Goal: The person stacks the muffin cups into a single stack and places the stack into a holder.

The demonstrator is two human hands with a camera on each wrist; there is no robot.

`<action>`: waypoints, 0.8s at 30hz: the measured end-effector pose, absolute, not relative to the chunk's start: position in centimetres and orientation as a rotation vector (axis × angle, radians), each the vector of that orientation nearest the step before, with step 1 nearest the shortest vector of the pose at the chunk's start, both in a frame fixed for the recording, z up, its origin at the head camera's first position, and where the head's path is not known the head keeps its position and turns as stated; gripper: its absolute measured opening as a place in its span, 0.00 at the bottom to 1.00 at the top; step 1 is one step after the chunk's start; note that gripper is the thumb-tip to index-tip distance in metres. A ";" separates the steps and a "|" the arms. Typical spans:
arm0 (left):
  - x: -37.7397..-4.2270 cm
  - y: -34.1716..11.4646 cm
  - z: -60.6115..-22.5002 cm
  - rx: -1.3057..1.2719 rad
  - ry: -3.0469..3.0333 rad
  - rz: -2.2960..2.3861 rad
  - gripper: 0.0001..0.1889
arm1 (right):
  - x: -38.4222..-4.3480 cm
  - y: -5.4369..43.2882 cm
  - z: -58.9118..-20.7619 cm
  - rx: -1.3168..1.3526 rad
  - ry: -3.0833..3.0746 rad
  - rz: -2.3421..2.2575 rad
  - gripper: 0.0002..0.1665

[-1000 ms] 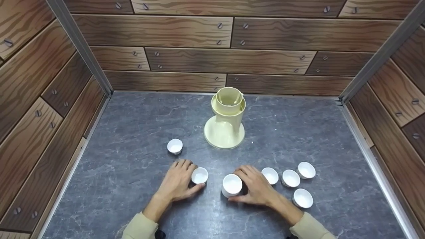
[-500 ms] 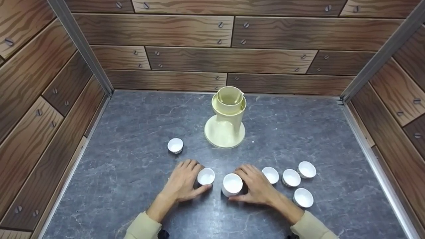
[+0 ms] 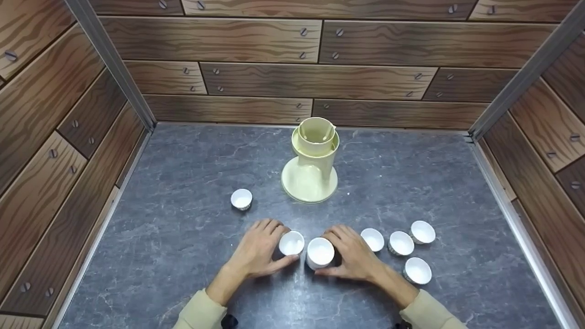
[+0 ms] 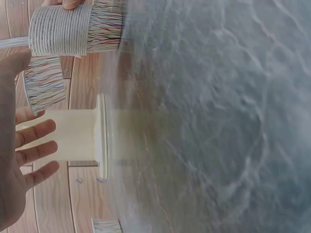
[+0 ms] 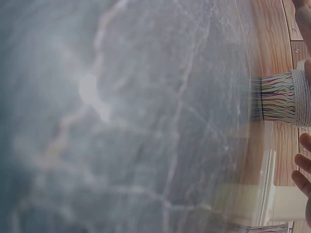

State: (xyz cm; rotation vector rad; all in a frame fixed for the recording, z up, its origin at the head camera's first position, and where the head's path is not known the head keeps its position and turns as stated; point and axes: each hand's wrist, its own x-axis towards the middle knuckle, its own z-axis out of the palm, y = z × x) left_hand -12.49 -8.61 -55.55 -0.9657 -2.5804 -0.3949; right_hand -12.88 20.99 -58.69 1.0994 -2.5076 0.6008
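Observation:
My left hand (image 3: 259, 249) holds a small bowl-like cup (image 3: 291, 243), white inside, between thumb and fingers. In the left wrist view this cup (image 4: 44, 83) has wavy coloured lines on its side and hangs tilted above the table. My right hand (image 3: 354, 257) grips a stack of nested cups (image 3: 320, 252) just to its right. Closely spaced rims show on the stack (image 4: 73, 30) in the left wrist view, and its base stands on the table. The right wrist view shows the stack (image 5: 279, 98) upright beside my right fingers (image 5: 303, 182).
Several loose cups (image 3: 401, 243) stand right of my right hand. One more cup (image 3: 241, 199) stands beyond my left hand. Farther back is a pale yellow stand (image 3: 310, 183) with a round base and tubular top. Wood-patterned walls (image 3: 256, 80) enclose the grey marbled table (image 3: 192, 164).
My left hand has moved right with its cup, which is now close beside the stack. The right hand and the stack have stayed in place.

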 end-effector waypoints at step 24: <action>-12.7 -7.8 -54.6 -1.061 -2.366 -0.455 0.29 | -12.9 20.9 -58.7 1.100 -2.495 0.607 0.45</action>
